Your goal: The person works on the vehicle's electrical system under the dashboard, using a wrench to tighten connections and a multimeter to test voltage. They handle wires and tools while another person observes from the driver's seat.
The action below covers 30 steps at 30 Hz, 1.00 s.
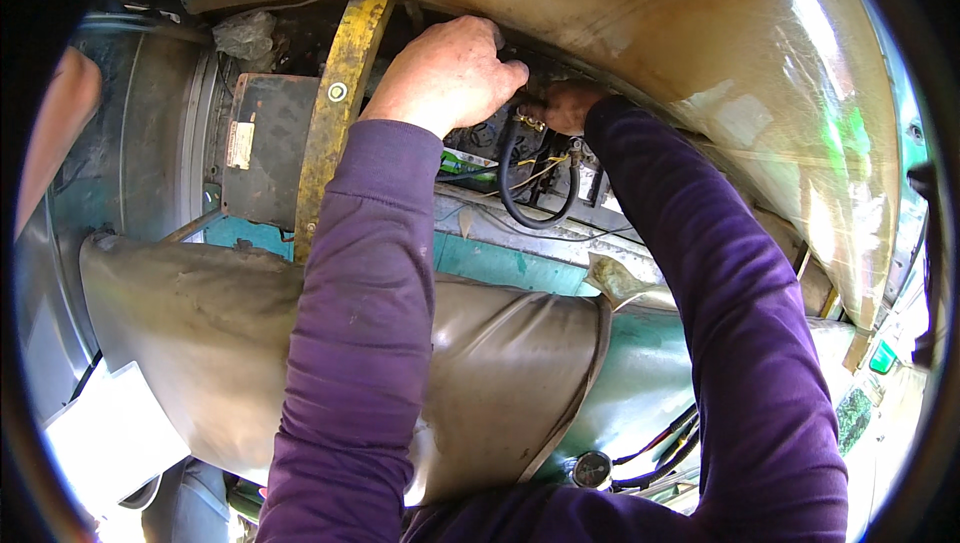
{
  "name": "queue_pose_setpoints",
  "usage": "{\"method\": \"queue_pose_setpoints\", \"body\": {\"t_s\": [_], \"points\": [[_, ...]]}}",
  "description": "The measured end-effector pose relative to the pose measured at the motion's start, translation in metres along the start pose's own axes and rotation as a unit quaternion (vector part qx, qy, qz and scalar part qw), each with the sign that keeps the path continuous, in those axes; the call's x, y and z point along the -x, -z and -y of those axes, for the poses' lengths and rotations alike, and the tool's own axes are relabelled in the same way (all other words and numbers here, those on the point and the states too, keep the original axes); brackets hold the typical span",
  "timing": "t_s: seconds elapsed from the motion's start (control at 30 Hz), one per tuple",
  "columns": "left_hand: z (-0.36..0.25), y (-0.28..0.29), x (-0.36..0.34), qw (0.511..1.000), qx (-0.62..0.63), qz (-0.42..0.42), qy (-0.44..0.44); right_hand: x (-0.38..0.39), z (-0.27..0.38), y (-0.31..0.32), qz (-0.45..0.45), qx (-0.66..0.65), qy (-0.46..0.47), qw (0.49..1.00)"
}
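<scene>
Purple sleeves (360, 293) outstretched, apparently to reach cable (537, 224) below fingers (511, 75); cannot tell grip of left hand (437, 75) or right hand (571, 107).

A yellow bar (341, 103) overlaps a dark box (272, 143); a crumpled bag (245, 35) sits above. A brown pad (510, 358) spreads below, between a white sheet (117, 438) and a round cap (591, 469).
</scene>
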<state>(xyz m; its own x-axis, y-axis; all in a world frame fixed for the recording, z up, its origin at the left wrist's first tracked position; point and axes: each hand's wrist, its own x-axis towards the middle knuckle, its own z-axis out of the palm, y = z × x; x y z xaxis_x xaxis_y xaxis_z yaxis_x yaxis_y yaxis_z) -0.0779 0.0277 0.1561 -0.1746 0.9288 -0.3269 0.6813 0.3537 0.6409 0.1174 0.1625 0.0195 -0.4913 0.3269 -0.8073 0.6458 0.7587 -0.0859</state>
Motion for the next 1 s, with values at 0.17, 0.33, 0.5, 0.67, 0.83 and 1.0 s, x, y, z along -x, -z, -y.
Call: {"method": "queue_pose_setpoints", "body": {"t_s": [0.17,0.33,0.5,0.67,0.83,1.0], "points": [[0.001,-0.002,0.000,1.000,0.010,-0.011,0.005,0.005,0.000,0.002,-0.018,-0.017,-0.027,0.999],[-0.001,0.000,0.001,1.000,0.024,0.005,0.007,0.020,0.011,0.010,-0.027,0.005,-0.026,0.999],[-0.004,0.003,0.002,0.999,0.028,0.005,0.028,0.031,0.023,0.013,0.012,-0.031,-0.103,0.994],[-0.002,0.003,0.001,0.999,0.036,0.012,0.019,0.042,0.038,0.008,0.008,-0.119,-0.174,0.978],[-0.004,0.003,0.001,0.999,0.024,0.015,0.020,0.054,0.048,-0.002,-0.059,-0.138,-0.202,0.968],[0.000,0.002,0.000,0.998,0.067,0.013,0.017,0.042,0.048,-0.010,-0.045,-0.143,-0.227,0.962]]}}
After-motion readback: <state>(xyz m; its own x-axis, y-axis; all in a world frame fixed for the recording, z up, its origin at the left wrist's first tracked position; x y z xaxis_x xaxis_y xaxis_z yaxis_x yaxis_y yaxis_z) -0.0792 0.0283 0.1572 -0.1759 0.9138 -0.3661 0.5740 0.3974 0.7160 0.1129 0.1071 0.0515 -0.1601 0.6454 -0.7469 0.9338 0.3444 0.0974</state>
